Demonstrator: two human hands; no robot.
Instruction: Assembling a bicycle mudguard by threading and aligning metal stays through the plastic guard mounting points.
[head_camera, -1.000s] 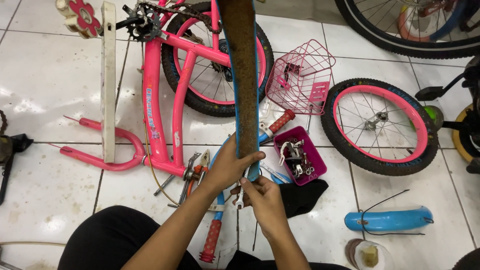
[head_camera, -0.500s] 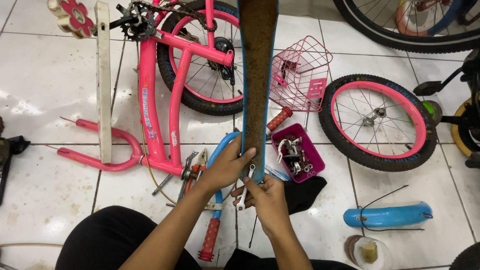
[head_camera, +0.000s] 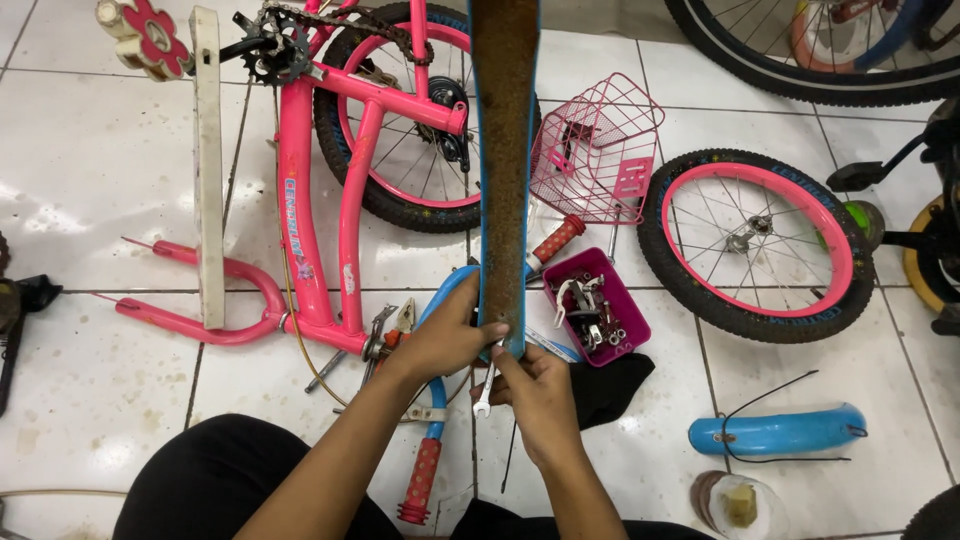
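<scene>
Right hand closed on small wrench, fingertips at lower end of rusty blue-edged fender. Left hand grips same end. Fender upright over tiled floor. Just beyond: magenta parts tray, pink basket, pink bike frame.

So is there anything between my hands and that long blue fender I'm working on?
Nothing visible. The left hand grips the blue fender at its lower end, and the right hand touches that end from below, with a small wrench beside it.
</scene>
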